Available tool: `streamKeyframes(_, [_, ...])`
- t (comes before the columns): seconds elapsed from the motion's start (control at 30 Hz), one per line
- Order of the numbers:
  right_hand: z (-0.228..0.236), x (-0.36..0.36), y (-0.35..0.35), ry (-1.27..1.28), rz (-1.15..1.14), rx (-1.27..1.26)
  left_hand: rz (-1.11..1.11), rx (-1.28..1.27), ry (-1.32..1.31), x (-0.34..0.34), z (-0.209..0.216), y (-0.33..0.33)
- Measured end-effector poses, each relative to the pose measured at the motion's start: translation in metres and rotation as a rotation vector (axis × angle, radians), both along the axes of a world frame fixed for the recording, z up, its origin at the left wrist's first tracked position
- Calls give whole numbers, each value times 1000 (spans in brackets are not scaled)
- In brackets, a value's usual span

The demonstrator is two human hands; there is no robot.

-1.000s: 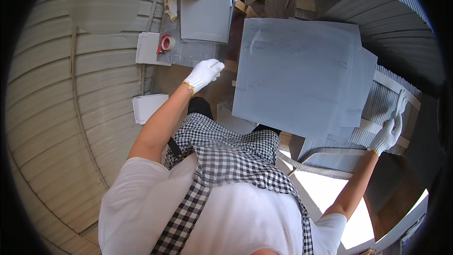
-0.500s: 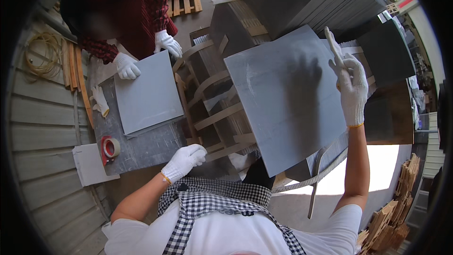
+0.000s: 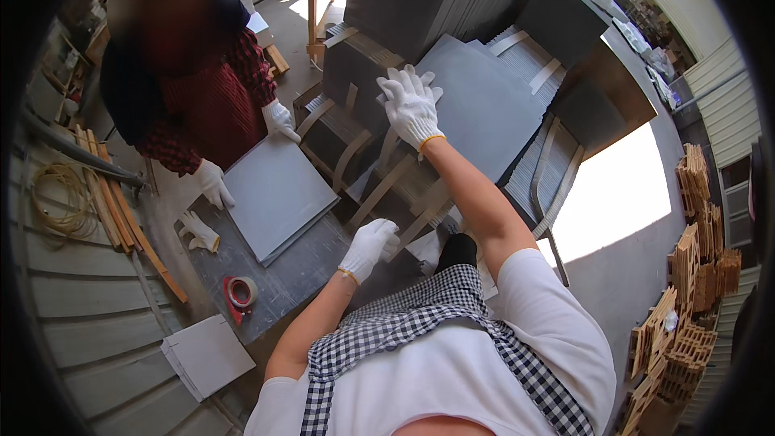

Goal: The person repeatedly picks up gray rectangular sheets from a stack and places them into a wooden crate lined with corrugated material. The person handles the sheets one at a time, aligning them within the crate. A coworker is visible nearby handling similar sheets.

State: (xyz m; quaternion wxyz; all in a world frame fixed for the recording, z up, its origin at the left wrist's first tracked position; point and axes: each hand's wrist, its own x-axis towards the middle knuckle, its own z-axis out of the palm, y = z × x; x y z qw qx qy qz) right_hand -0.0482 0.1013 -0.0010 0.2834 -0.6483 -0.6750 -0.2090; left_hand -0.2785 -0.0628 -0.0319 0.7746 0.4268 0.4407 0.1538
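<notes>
My right hand (image 3: 412,106), in a white glove, is stretched out over the near-left edge of a large grey flat panel (image 3: 476,97). Its fingers are spread flat. A second set of pale finger shapes shows beside them; I cannot tell whether it is a loose glove or a reflection. The panel lies slanted on a stack of grey sheets (image 3: 539,169). Low in front of me, my left hand (image 3: 370,250), also gloved, is curled closed. Its palm is hidden, so I cannot make out whether anything is in it.
Across at the left, a person in gloves holds a grey square sheet (image 3: 282,194) on a dark table (image 3: 278,299). A tape roll (image 3: 241,292) and a loose glove (image 3: 198,231) lie there. Strapped stacks (image 3: 355,73) stand beyond. Wooden pallets (image 3: 686,331) are at the right.
My right hand has moved left across the panel, from its far right edge to its left side. The view has shifted; my left hand stays curled near my body.
</notes>
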Motion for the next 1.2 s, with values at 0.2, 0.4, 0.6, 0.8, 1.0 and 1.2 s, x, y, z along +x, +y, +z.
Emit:
streamKeyframes(0.2, [-6, 48, 34, 25, -168, -259, 119, -14, 9, 3, -16, 26])
streamKeyframes(0.4, [11, 184, 8, 137, -665, -517, 137, -35, 81, -8, -25, 33])
streamKeyframes(0.6, [12, 137, -41, -3, -675, -489, 62, 282, 274, -62, -70, 29])
streamKeyframes(0.8, [0, 24, 5, -3, -483, -397, -469, 812, 915, -131, -107, 24])
streamKeyframes(1.0, [-13, -18, -3, -4, -480, -338, -625, 845, 1109, -192, -149, 8])
streamKeyframes(1.2, [-9, 2, -77, 40, -657, -388, -622, 819, 1019, -200, -158, 21])
